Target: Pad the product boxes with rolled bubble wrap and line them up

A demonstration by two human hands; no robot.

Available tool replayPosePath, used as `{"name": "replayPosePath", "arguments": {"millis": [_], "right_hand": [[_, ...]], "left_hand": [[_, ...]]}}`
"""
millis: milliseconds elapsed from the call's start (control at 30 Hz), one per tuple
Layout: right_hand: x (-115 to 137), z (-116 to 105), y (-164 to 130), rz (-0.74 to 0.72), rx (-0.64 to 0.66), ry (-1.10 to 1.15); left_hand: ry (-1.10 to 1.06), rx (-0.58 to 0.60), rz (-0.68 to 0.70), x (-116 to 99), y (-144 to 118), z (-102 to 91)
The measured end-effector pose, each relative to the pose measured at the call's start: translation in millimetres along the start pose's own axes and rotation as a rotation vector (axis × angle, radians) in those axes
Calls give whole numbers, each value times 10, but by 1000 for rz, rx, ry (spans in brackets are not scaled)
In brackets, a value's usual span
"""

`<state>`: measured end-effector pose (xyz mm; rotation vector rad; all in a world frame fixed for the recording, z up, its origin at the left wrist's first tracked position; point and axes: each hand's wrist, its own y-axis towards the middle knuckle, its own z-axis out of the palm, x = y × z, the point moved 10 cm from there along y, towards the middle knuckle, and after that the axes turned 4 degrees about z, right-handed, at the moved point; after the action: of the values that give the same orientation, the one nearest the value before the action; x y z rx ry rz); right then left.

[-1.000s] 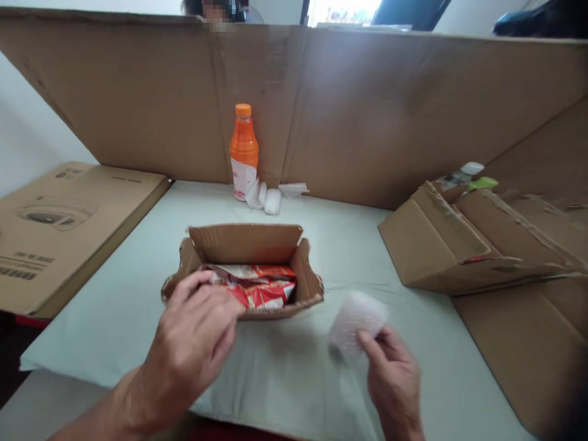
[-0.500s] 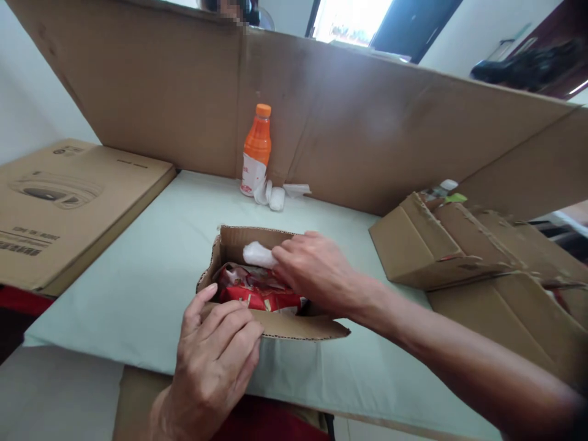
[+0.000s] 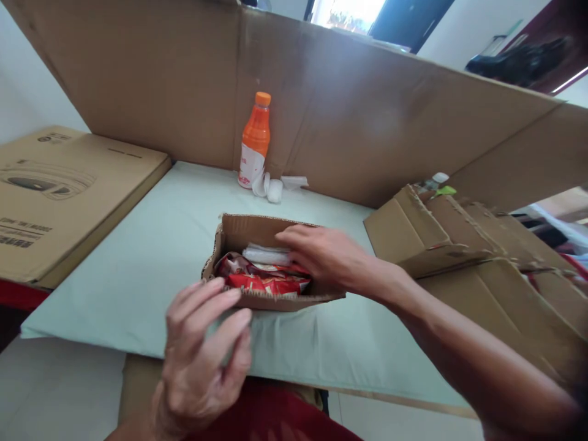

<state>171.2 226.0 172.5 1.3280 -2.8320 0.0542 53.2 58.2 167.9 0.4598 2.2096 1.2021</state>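
A small open cardboard box [image 3: 257, 229] stands on the pale green table top [image 3: 156, 257]. It holds red snack packets [image 3: 266, 283] with a white wrapped roll [image 3: 264, 255] lying on top. My right hand [image 3: 324, 254] reaches into the box and presses on the white roll's right end. My left hand [image 3: 206, 343] hovers in front of the box's near wall, fingers apart, holding nothing.
An orange drink bottle [image 3: 254, 142] and white wrapped pieces [image 3: 273, 188] stand at the back, against a tall cardboard screen [image 3: 367, 116]. A flat printed carton [image 3: 59, 196] lies on the left. Torn open cartons [image 3: 459, 239] sit on the right.
My right hand carried the white roll from in front of the box into it and laid it flat on the packets. My left hand let go of the box's front wall.
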Motion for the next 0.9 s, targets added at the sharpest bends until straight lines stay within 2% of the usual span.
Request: {"name": "replayPosePath", "arguments": {"millis": [67,100,133,167,233,300,367,433,533,600,667,733,800,900], "right_hand": [[-389,-348,-491,172,-339,118],[-585,-417,-797,269,-492,176],[-750,-375,-1091,360,-593,228],[-861,-231,-1334,427,-636,279],[-921,284,-1600,490,-561,410],[-783,832,-1636,475,-458,530],[-561,1213,-1500,428,-412,619],[-419,1368,-1278,419,-439,685],[-401,1299,-964,421,-528,773],[-459,1213,-879,417,-555,793],[-570,1189,-997,471,-586,758],[-705,1235,-1347,590,-654,675],[-785,1314,-1854,716,-747,567],[-764,1461,-2546,815,-817,457]], "left_hand": [[-1,-132,-98,193,-112,-170],[-13,-190,-170,327,-202,-219],[-36,-224,-259,481,-312,-224],[-76,-234,-362,645,-441,-184],[-204,-173,-607,965,-750,39],[-372,-76,-816,1160,-1060,331],[-516,16,-941,1232,-1268,569],[-594,61,-998,1276,-1330,688],[-619,49,-1027,1380,-1187,749],[-616,39,-1007,1421,-1001,827],[-643,62,-975,1384,-843,1005],[-714,126,-946,1251,-777,1274],[-803,212,-917,1047,-805,1547],[-885,311,-866,774,-919,1772]]}}
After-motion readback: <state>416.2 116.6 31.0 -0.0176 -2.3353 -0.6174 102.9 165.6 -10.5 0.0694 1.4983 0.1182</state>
